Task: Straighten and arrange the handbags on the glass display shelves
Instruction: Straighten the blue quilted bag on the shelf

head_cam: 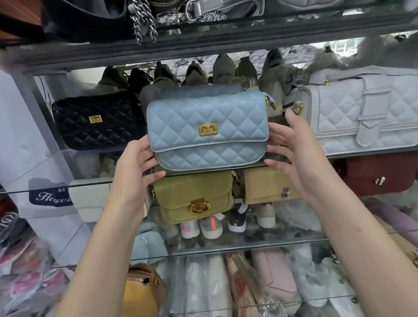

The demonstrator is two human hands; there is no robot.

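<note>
A pale blue quilted handbag [208, 130] with a gold clasp sits at the front edge of the middle glass shelf [51, 185], facing outward; whether its base rests fully on the glass cannot be told. The left hand [136, 163] curls its fingers against the bag's left end with the thumb under the lower corner. The right hand [294, 149] is spread, its nearly straight fingertips touching the bag's right end. On the same shelf a black quilted handbag [98, 121] stands to the left and a pale grey quilted handbag [368, 113] with a strap closure to the right, both apart from the blue one. Behind them stands a row of dark shoes [221, 69]. The shelf above carries dark leather bags and a hanging metal chain [142, 13]. Through the glass, the shelf below shows a cream bag [91, 201], an olive-green handbag [194, 196], a tan handbag [265, 186] and a maroon bag [379, 174], with small sneakers [209, 225] behind. Lower down lie a mustard bag [139, 292], a pink bag [276, 272] and plastic-wrapped goods. A white paper bag [51, 218] stands at the left.
</note>
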